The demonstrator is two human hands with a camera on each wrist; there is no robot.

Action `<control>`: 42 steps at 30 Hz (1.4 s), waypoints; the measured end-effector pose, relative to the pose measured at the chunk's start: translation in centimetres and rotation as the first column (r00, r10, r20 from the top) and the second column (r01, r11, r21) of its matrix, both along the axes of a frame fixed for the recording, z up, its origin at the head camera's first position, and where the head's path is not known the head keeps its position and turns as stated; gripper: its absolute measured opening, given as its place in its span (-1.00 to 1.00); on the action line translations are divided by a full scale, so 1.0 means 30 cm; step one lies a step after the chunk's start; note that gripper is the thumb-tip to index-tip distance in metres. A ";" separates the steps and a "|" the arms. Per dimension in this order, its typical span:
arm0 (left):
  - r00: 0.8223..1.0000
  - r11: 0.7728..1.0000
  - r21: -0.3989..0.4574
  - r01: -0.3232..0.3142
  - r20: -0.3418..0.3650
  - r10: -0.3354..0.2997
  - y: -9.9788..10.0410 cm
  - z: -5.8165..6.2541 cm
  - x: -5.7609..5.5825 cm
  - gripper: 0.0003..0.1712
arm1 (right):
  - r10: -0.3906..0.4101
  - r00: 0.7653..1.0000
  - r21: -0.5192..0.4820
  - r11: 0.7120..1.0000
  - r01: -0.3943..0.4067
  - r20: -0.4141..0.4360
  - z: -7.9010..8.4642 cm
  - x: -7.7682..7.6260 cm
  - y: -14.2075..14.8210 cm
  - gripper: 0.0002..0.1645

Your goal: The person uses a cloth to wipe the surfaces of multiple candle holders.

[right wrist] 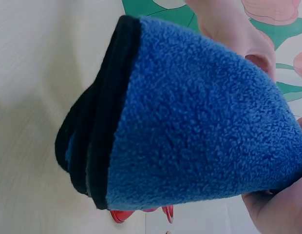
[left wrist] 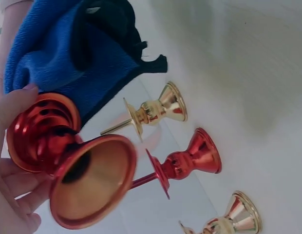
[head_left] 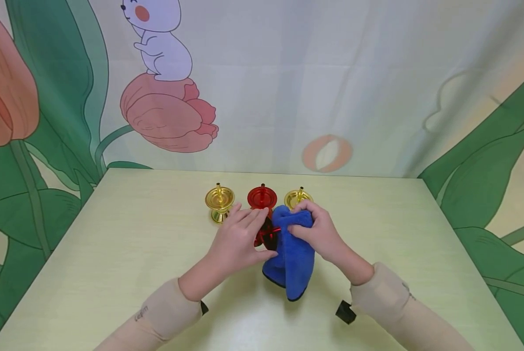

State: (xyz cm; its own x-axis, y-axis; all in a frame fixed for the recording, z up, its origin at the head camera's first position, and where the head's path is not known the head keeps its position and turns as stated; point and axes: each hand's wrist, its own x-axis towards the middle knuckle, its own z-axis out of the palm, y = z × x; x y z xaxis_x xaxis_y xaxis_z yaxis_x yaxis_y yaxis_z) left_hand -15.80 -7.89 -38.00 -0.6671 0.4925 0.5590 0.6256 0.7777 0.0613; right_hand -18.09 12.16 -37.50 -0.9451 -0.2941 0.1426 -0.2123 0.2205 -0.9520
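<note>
My left hand (head_left: 237, 239) grips a shiny red candlestick (left wrist: 56, 136), tilted and raised off the table, its hollow flared end facing the left wrist camera. In the head view only dark red parts of it show between the hands. My right hand (head_left: 321, 229) pinches a bunched blue cloth (head_left: 299, 258) with black edging, which hangs down right against the candlestick. The cloth (right wrist: 199, 117) hides most of the right wrist view. Just beyond the hands stand a gold candlestick (head_left: 219, 200), a red candlestick (head_left: 262, 196) and another gold candlestick (head_left: 296, 197), partly covered by the right hand.
A pale wooden table (head_left: 126, 253) lies under everything. Behind its far edge hangs a curtain (head_left: 266, 97) printed with flowers and a white animal. Small black blocks (head_left: 346, 312) sit at the wrists, beside the beige sleeves (head_left: 170, 312).
</note>
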 end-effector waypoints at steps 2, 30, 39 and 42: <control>1.000 1.000 0.016 0.000 0.002 0.000 0.000 -0.002 0.002 0.00 | -0.006 1.000 -0.034 0.999 0.006 -0.009 0.002 0.004 0.002 -0.79; 0.993 0.992 0.115 0.059 0.093 -0.070 -0.026 0.009 0.000 -0.06 | 0.007 0.993 0.090 0.996 0.004 -0.120 0.136 0.044 0.053 -0.61; 0.995 0.988 0.129 0.088 0.028 -0.092 -0.014 0.006 -0.002 -0.03 | 0.046 0.989 0.144 0.989 -0.025 -0.142 0.112 0.046 -0.003 -0.55; 0.996 0.987 0.134 0.089 0.002 -0.090 -0.013 0.002 -0.004 -0.04 | 0.064 0.987 0.199 0.979 -0.033 -0.150 0.100 0.045 -0.014 -0.58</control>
